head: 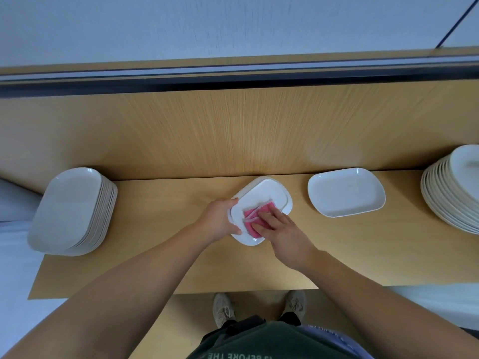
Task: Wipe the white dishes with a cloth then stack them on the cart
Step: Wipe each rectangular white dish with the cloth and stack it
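Wiping stage, head view. The white dish [267,193] lies on the desk [181,255] directly in front of the person, apparently bottom-up, with a raised foot ring showing. The left hand [220,218] grips the dish's near-left rim, fingers and thumb curled round the edge. The right hand [280,229] lies flat with straight fingers and presses the folded pink cloth [263,211] onto the dish's near half, holding nothing in a closed grasp. A lone dish [346,194] rests face-up just to the right. A left stack [70,208] stands at the desk's left end and a right stack [451,193] runs partly out of frame. Which stack is wiped and which surface is the cart cannot be told. Likely hazards: an overturned glazed dish rides on its rim, so a hard sideways stroke could skate it across the smooth desk if the left grip loosens — toward the lone dish, risking a chip. The cloth covers only part of the surface, so the far half and the inner face may go unwiped. The left stack leans in this view and sits at the desk's corner — a careless placement could shift it.
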`<state>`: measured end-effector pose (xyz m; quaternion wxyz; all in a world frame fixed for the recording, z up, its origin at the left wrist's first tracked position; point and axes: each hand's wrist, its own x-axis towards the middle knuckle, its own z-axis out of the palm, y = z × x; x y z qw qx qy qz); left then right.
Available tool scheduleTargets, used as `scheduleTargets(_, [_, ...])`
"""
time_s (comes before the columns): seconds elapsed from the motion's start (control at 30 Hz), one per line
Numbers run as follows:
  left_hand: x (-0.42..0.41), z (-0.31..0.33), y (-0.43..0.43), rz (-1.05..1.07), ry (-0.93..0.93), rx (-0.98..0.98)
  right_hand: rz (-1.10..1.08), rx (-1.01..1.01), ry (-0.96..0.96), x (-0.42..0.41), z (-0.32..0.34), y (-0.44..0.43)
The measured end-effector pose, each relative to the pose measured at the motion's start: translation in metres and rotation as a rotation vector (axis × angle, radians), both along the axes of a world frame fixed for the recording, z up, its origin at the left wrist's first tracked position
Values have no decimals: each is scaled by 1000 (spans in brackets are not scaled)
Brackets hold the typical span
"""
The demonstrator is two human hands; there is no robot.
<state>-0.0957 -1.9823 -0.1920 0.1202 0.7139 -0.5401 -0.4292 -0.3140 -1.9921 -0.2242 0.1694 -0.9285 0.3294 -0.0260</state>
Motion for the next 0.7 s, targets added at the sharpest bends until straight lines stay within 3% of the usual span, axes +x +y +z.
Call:
scheduleTargets(0.17, [0, 2, -1, -13, -11, 1, 106, -29, 106, 0, -5, 5])
scheduleTargets(0.43, [0, 0, 0, -22, -17, 34, 123, 27, 81, -11, -11, -14])
scheduleTargets(0.7, [-2, -1, 4, -45, -62, 26, -142, 201, 261, -21, 4, -51])
